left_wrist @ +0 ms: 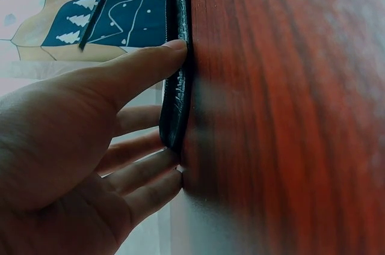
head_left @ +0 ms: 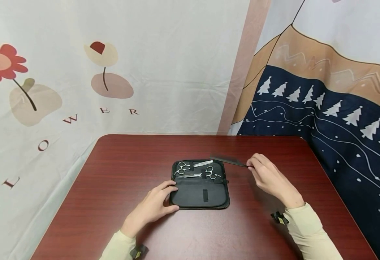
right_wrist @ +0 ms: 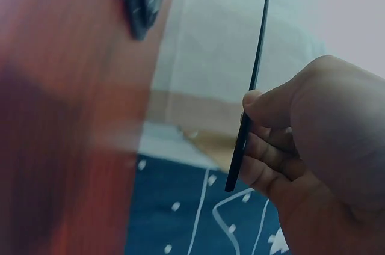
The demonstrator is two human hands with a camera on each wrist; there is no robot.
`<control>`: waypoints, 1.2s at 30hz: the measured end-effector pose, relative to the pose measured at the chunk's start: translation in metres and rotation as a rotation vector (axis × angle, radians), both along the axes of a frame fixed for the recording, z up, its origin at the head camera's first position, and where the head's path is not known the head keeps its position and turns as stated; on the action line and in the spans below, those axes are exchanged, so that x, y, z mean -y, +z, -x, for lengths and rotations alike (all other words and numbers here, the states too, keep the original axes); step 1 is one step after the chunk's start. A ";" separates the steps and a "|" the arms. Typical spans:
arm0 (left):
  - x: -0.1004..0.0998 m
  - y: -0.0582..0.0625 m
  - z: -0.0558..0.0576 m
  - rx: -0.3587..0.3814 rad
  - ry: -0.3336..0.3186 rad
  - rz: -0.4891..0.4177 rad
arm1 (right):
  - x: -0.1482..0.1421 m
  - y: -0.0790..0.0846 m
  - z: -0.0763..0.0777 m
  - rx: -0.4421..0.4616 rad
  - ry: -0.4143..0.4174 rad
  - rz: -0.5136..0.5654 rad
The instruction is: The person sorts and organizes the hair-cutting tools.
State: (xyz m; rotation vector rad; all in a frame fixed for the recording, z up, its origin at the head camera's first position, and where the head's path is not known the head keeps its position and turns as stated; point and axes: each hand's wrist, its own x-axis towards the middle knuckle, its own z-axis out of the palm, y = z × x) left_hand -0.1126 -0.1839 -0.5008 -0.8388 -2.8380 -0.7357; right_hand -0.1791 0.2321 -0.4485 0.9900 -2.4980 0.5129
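A black zip case (head_left: pixel 199 198) lies unfolded on the table, with two pairs of silver scissors in its upper part. One is a pair of thinning scissors (head_left: pixel 203 164); the straight-bladed scissors (head_left: pixel 190 176) lie below it. My left hand (head_left: pixel 154 202) rests against the case's left side, its thumb touching the near edge and its fingers fairly straight, as the left wrist view shows. Beyond the case's right side, my right hand (head_left: pixel 268 177) pinches one end of a thin black comb (right_wrist: pixel 260 56) between thumb and fingers. The comb is held above the table, pointing left; its teeth are blurred.
The reddish-brown wooden table (head_left: pixel 128 155) has rounded far corners. Behind it hangs a pale curtain (head_left: pixel 177 72) with flowers and letters, and a navy patterned cloth (head_left: pixel 339 144) hangs at the right. Inside the case is a black elastic loop (head_left: pixel 205 195).
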 end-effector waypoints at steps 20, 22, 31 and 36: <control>0.001 0.001 0.001 0.008 0.001 -0.002 | 0.069 0.034 -0.001 -0.065 0.159 0.076; 0.001 0.001 0.001 0.006 0.002 -0.001 | 0.074 0.036 -0.001 -0.061 0.164 0.081; 0.001 0.000 0.001 0.009 -0.002 -0.006 | 0.089 0.041 -0.001 -0.087 0.191 0.129; 0.002 -0.001 0.002 -0.001 -0.005 -0.010 | 0.092 0.040 -0.002 -0.090 0.194 0.141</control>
